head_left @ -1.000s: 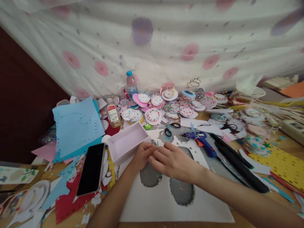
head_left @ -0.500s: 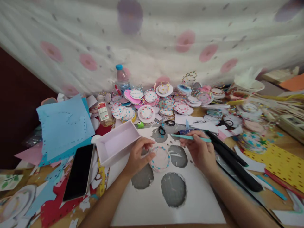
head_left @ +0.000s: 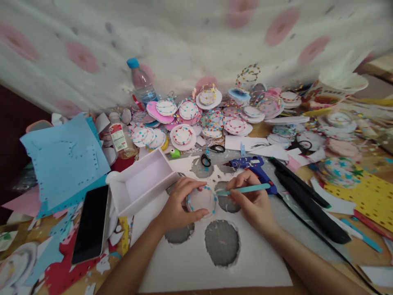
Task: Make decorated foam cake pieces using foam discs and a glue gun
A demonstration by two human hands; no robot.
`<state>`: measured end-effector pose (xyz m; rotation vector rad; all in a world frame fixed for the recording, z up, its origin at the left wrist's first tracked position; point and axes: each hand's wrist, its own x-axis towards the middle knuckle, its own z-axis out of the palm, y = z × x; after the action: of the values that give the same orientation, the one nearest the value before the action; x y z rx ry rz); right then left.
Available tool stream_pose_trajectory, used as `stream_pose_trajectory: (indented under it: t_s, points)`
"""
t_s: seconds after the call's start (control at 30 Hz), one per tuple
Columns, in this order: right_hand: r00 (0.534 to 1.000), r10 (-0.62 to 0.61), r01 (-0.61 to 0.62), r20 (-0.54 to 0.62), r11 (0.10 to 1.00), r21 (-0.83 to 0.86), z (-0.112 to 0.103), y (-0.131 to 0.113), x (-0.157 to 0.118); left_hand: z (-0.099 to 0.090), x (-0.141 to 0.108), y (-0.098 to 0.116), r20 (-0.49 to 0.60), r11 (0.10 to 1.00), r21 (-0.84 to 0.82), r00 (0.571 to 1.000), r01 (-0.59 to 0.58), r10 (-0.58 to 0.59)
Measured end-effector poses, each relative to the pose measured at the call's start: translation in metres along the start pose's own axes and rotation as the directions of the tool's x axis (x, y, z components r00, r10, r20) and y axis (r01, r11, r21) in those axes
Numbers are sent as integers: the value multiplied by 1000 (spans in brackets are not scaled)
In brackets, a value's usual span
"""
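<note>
A: Start at the fingers. What does each hand have?

B: The left hand (head_left: 179,203) curves thumb and fingertips round opposite edges of a dotted disc (head_left: 201,201), over the middle of a holed sheet (head_left: 211,280). The right hand (head_left: 253,198) pinches a turquoise stick (head_left: 250,189), thumb against fingers, above the sheet's right side.

A: Why hold them that way?

B: The left grip looks like a steadying one — it leaves the disc's face and right rim mostly uncovered. The stick is held rather like a pen, which should make its tip easy to guide. That tip sits by the disc's right rim; whether they touch, I can't tell.

A: And just outside the hands?

B: A white box (head_left: 147,180) stands at the sheet's upper left, open side up, probably for the left hand's easy reach. A blue glue gun (head_left: 250,164) lies beyond the sheet's upper right, nozzle pointing left, perhaps parked handy.

A: Farther out?

B: A phone (head_left: 91,223) lies left of the sheet, and a long black tool (head_left: 307,200) right of it. Other discs (head_left: 183,136) crowd past the sheet's far edge — some stacked, likely to save room.
</note>
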<state>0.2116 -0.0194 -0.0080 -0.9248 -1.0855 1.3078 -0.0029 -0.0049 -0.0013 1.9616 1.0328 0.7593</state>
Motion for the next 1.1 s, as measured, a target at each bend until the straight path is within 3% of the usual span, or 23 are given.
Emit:
stream_pose_trajectory:
  t_s: [0.23,0.6,1.1]
  points:
    - [1000,7,-7,11,999,-49,8,-7,-2,0,1,2,-24,1000,-1,1000,19,-19]
    - [993,-105,115,61,975,-192,7,2,-9,0,2,1,-23,999,-22,999,49,-49]
    - [981,-156,183,112,936,-301,7,6,-13,0,1,1,-24,999,1,999,38,-38]
